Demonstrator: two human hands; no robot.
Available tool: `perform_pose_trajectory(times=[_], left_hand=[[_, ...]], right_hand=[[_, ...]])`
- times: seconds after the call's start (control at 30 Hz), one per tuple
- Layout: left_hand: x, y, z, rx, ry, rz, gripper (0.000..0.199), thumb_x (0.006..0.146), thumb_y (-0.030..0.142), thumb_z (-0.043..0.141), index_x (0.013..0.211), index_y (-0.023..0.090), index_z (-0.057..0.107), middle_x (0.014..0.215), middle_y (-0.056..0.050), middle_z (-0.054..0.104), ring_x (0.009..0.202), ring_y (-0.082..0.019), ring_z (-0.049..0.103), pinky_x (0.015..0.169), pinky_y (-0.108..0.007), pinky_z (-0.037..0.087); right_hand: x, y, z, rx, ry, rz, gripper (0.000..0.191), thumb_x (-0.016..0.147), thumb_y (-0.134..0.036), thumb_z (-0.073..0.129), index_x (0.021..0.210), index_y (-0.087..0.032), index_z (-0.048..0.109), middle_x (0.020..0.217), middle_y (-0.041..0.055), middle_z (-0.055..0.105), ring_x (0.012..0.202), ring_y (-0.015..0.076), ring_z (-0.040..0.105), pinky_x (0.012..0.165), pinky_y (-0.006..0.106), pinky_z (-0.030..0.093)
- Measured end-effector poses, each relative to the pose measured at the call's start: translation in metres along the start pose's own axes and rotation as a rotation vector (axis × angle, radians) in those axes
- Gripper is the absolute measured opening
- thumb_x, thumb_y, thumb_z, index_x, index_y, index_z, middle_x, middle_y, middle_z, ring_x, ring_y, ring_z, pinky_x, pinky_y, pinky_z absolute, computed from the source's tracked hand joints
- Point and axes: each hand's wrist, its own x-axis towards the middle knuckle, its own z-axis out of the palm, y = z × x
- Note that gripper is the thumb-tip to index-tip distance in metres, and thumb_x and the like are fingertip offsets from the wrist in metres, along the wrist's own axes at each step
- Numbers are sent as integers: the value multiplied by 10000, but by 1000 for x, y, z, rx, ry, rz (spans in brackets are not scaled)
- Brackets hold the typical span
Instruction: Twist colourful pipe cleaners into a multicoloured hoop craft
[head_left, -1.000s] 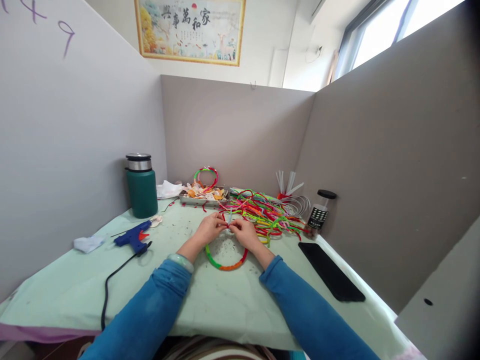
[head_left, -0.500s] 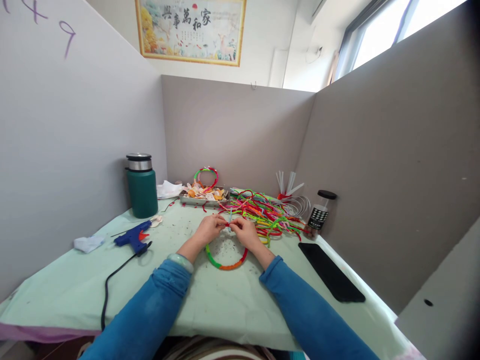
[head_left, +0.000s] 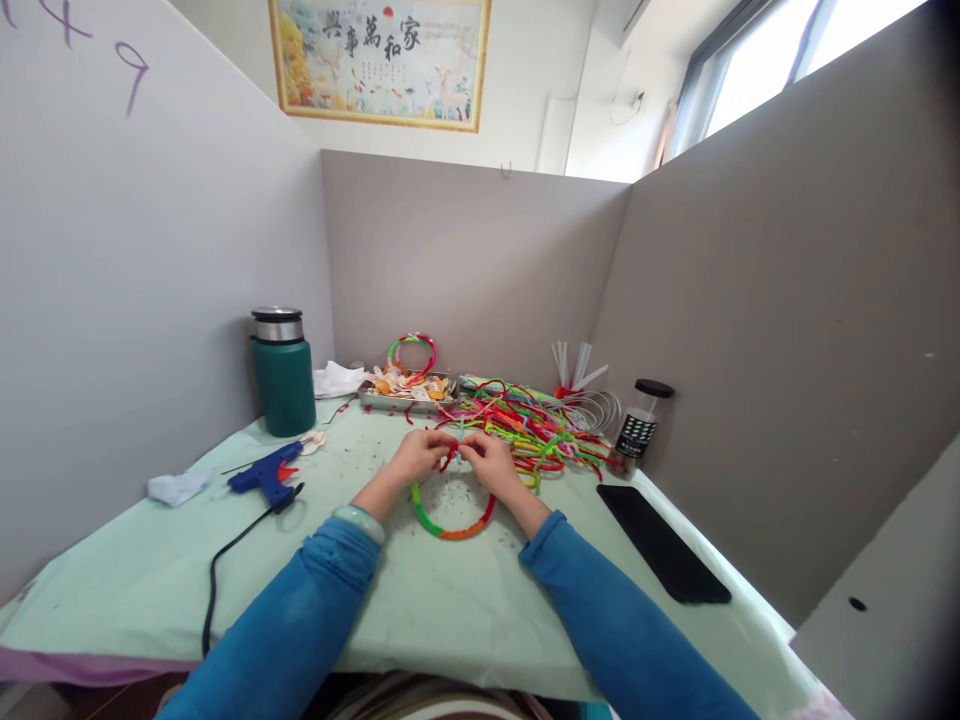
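Observation:
A ring wrapped in green, orange and red pipe cleaner [head_left: 454, 535] lies on the cloth, its far side between my hands. My left hand [head_left: 420, 455] is closed, fingertips pinching a red pipe cleaner [head_left: 448, 460] whose short end hangs below them. My right hand [head_left: 491, 465] is closed in a pinch on the far part of the ring, its fingertips nearly touching the left ones. A pale blue bit [head_left: 460, 430] sticks up between the fingertips. How the red strand meets the ring is partly hidden by my fingers.
Behind my hands lie a heap of coloured pipe cleaners [head_left: 547, 435] and a metal tray [head_left: 405, 404] of small pieces with a finished-looking ring [head_left: 431, 350]. Left are a blue glue gun [head_left: 262, 475] and green bottle [head_left: 285, 385]; right, a jar [head_left: 637, 430] and black phone [head_left: 664, 545].
A short red end of pipe cleaner now shows hanging under my left fingertips. Both hands and the ring stay in nearly the same place.

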Motion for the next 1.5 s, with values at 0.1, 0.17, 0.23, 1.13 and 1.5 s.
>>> perform_pose_trajectory(times=[0.1, 0.17, 0.23, 1.13, 1.5], left_hand=[[-1, 2, 0, -89, -22, -5, 392, 723, 279, 572, 1062, 101, 655, 635, 4, 608, 473, -69, 446, 485, -204, 379], [-1, 1, -1, -123, -35, 6, 409, 728, 272, 571, 1090, 92, 633, 561, 31, 551, 454, -69, 435, 473, -203, 362], [0, -1, -1, -134, -56, 15, 418, 737, 252, 560, 1115, 81, 609, 532, 43, 521, 437, -69, 422, 461, -202, 352], [-13, 8, -2, 618, 90, 197, 222, 772, 250, 564, 942, 214, 702, 924, -45, 708, 850, -171, 613, 761, -245, 428], [-7, 4, -2, 502, 81, 150, 249, 805, 324, 517, 766, 161, 702, 687, -25, 669, 634, -126, 546, 599, -215, 364]], right_hand=[[0, 0, 0, 13, 6, -14, 181, 786, -289, 535, 774, -184, 681, 725, 25, 670, 641, 148, 556, 607, 249, 404], [0, 0, 0, 22, 4, -16, 183, 787, -292, 533, 770, -183, 679, 719, 23, 665, 638, 147, 554, 605, 249, 404], [0, 1, 0, 25, -1, -17, 183, 785, -294, 534, 768, -182, 678, 706, 22, 659, 635, 146, 551, 604, 247, 403], [1, 4, 2, -24, 12, 31, 137, 763, -251, 562, 756, -187, 683, 694, 9, 667, 628, 145, 561, 612, 249, 400], [1, 10, 5, -16, -15, 29, 144, 781, -262, 559, 768, -185, 680, 705, 12, 667, 643, 143, 568, 613, 243, 411]])
